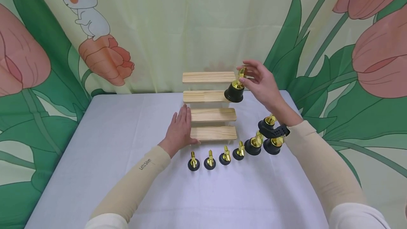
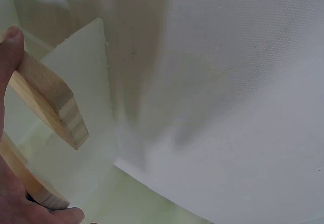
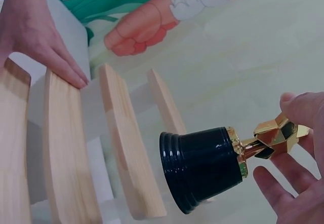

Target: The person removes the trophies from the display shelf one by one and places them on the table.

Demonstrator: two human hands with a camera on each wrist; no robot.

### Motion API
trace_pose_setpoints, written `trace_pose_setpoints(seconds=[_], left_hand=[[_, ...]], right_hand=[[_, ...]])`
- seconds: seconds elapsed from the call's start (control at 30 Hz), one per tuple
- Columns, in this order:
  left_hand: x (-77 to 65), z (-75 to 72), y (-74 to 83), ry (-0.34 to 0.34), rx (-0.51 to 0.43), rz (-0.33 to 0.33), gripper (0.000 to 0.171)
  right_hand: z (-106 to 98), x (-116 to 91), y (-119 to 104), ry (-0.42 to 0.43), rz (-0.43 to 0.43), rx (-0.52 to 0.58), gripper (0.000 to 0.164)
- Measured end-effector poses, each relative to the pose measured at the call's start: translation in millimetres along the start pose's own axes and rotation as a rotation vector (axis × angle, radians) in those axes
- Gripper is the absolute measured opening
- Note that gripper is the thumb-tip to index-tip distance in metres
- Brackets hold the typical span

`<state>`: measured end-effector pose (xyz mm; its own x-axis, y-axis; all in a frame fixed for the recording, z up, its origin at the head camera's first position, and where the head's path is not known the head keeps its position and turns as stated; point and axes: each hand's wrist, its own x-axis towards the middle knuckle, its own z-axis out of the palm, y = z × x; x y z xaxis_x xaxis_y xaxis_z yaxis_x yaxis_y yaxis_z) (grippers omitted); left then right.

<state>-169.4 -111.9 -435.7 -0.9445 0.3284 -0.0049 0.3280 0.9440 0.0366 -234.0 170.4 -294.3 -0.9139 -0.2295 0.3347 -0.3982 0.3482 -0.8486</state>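
Between thumb and fingers my right hand (image 1: 259,82) holds a small trophy (image 3: 202,165) by its gold star top. The trophy has a black cup-shaped base and hangs, slightly tilted, in front of the right end of a stepped wooden rack (image 1: 213,115). In the right wrist view, the base is apart from the hand, near the upper wooden steps (image 3: 131,148). My left hand (image 1: 179,128) rests against the rack's left side, its fingers straight along the ends of the lower steps. Only part of that hand shows in the left wrist view.
Several small trophies (image 1: 210,160) stand in a row before the rack. Larger trophies (image 1: 253,146) stand at the right, partly under the right wrist. A white cloth covers the table (image 1: 133,126). Behind it hangs a printed curtain (image 1: 159,34).
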Motion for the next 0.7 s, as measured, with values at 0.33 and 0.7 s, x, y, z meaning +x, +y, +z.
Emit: trace_pose_setpoints(seconds=[0.33,0.7], left_hand=[[0.5,0.3,-0.8,-0.01,-0.01,-0.001,0.138],[0.1,0.5,-0.6,-0.004,-0.006,-0.001,0.139]], right_hand=[[-9,-11,7,0.009,0.024,-0.037,0.052],[-15,-23,16,0.015,0.057,-0.075,0.052]])
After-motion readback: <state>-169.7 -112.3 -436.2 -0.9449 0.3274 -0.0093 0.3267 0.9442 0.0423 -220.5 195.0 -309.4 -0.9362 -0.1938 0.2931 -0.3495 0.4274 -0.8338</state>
